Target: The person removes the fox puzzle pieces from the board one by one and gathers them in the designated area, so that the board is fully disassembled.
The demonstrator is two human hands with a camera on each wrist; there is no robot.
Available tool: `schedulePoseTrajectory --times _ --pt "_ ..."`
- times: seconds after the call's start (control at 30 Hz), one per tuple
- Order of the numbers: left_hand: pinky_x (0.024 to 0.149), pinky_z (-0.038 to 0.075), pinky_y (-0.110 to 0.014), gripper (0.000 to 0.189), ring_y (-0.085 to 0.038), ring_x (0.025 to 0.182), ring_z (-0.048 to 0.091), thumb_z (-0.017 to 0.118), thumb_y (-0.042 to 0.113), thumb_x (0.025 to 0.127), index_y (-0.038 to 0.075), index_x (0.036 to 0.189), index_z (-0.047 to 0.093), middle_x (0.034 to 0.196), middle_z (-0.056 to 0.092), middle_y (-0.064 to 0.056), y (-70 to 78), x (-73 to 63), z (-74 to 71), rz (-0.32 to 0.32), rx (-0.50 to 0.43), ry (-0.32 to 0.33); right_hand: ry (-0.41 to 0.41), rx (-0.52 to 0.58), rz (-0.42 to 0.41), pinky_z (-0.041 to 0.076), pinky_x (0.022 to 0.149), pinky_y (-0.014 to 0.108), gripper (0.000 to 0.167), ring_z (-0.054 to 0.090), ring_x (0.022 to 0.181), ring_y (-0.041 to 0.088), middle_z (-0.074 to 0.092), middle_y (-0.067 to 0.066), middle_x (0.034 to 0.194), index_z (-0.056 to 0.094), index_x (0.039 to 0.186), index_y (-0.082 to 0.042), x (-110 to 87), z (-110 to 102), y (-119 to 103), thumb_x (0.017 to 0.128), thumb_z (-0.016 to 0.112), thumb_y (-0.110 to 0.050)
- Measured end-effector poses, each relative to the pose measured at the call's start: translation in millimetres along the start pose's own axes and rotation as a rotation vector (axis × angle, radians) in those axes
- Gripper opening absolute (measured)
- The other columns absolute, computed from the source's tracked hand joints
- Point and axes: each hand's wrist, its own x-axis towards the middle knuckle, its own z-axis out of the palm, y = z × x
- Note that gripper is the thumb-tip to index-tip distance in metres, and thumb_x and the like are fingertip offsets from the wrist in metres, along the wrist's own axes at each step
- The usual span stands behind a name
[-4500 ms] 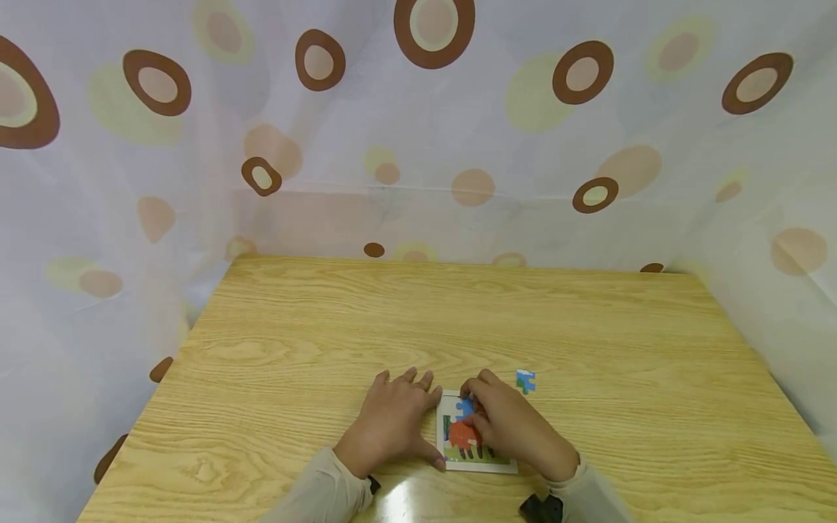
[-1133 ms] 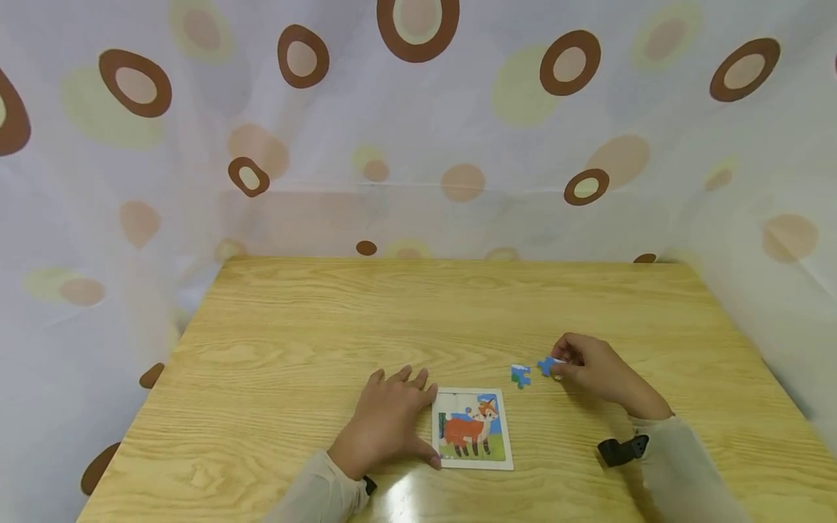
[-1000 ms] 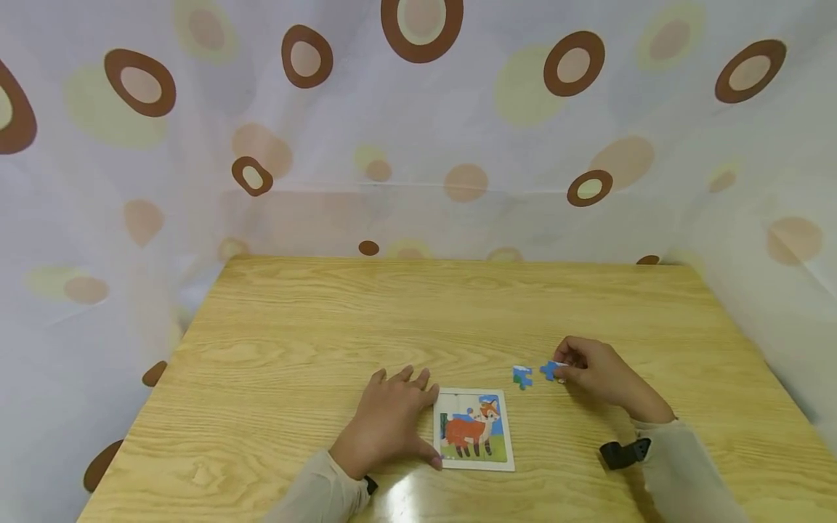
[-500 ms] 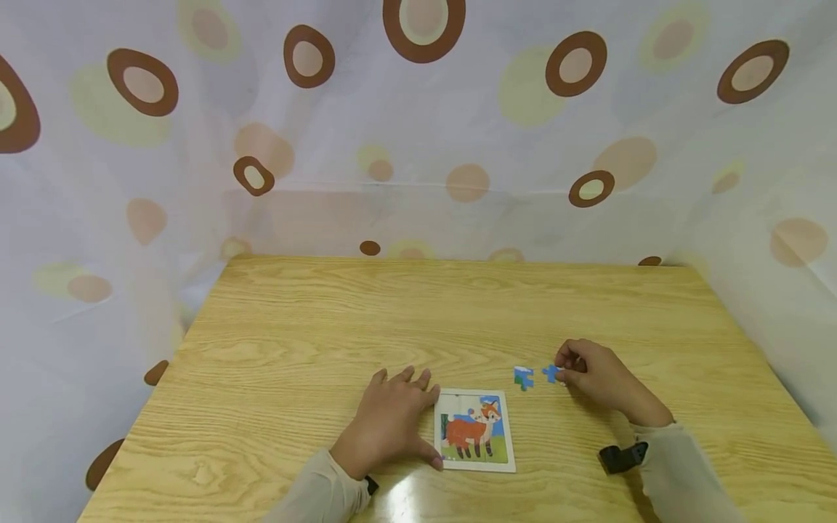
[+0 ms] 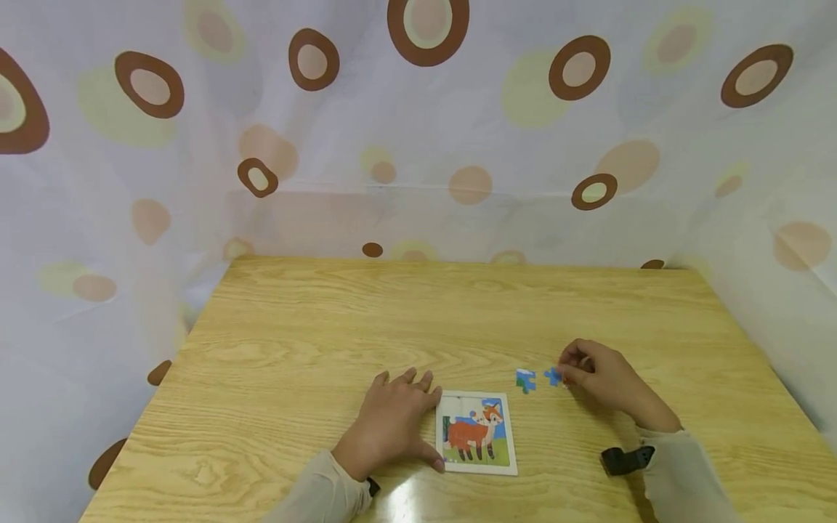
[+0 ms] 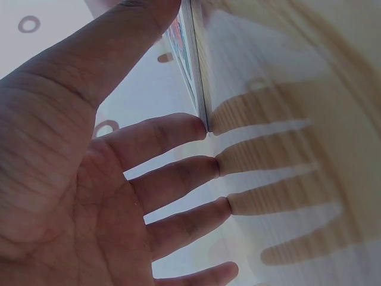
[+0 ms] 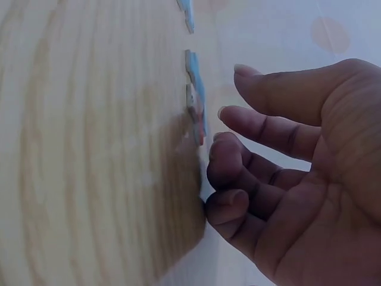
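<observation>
A square jigsaw puzzle (image 5: 477, 439) of an orange fox lies in a white frame, bare in its upper left part. My left hand (image 5: 392, 418) rests along the frame's left side, fingers spread, index finger and thumb touching its edge. In the left wrist view the fingertips (image 6: 195, 126) meet the table beside the frame. To the right, a blue puzzle piece (image 5: 552, 375) lies partly hidden behind my right hand (image 5: 604, 378). The right wrist view shows that piece (image 7: 195, 77) on the table, with thumb and loosely bent fingers apart from it.
Another blue, green and white puzzle piece (image 5: 525, 380) lies between the frame and the right hand. The wooden table (image 5: 366, 312) has a patterned cloth (image 5: 418, 131) hanging behind and at both sides.
From over the puzzle, my right hand has moved right, and a blue piece now lies beside it outside the frame. The left hand has stayed at the frame's edge.
</observation>
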Motion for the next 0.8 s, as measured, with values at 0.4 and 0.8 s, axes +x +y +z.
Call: schedulePoseTrajectory --times 0.4,0.8 --pt "0.103 0.045 -0.064 0.107 -0.034 0.142 0.048 0.086 0.074 0.057 0.020 0.145 0.062 0.154 0.051 -0.007 0.6 -1.3 0.2 -0.011 -0.038 0.003 0.043 -0.003 -0.097 0.051 0.054 0.027 0.008 0.060 0.061 0.012 0.064 0.004 0.089 0.065 0.105 -0.003 1.9 11.8 -13.0 0.101 0.067 -0.010" --pt "0.102 0.045 -0.065 0.108 -0.035 0.143 0.047 0.086 0.074 0.056 0.020 0.146 0.062 0.155 0.050 -0.007 0.5 -0.8 0.2 -0.018 -0.055 -0.010 0.009 -0.008 -0.283 0.045 0.050 0.023 0.005 0.047 0.057 0.003 0.063 -0.004 0.082 0.066 0.101 -0.006 4.2 37.6 -38.4 0.098 0.069 -0.004"
